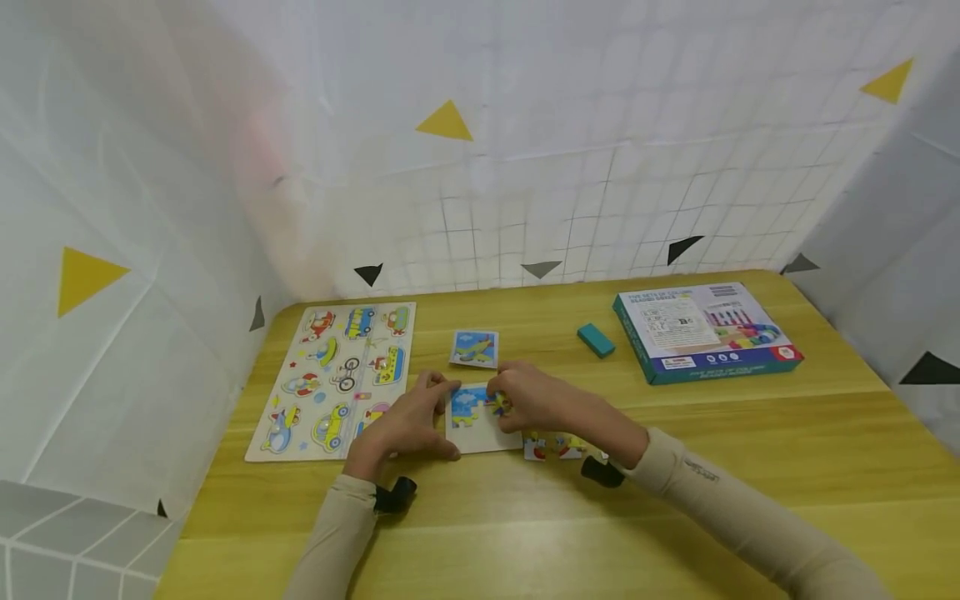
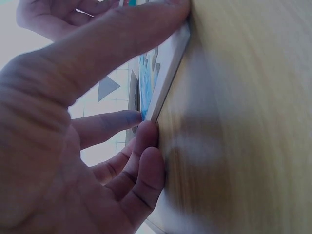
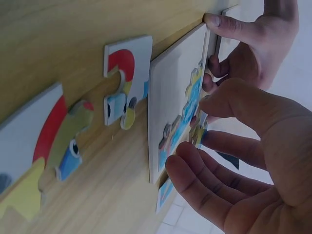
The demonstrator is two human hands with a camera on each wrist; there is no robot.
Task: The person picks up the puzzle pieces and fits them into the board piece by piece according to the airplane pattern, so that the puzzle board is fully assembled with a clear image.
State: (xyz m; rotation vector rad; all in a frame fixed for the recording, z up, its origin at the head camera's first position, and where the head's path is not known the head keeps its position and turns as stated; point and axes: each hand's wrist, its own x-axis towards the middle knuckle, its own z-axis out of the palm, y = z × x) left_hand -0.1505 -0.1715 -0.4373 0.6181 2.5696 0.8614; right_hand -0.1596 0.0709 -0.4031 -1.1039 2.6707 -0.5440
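A small square jigsaw tray [image 1: 491, 437] lies on the table with blue sky pieces fitted along its far side. My left hand [image 1: 408, 421] holds the tray's left side, thumb at the near corner and fingertips at the far one. Over the tray's right part, my right hand [image 1: 532, 398] pinches a colourful puzzle piece [image 3: 197, 135] between thumb and forefinger. Loose red, white and yellow puzzle pieces [image 3: 127, 63] lie on the table to the tray's right. Just beyond the tray is a square airplane picture [image 1: 475, 348].
A large vehicle peg puzzle board [image 1: 330, 383] lies at the left. To the back right is a flat boxed game [image 1: 708, 329], and a teal block [image 1: 596, 340] sits left of it. The table [image 1: 480, 525] meets white sheeting [image 1: 562, 208] at the back.
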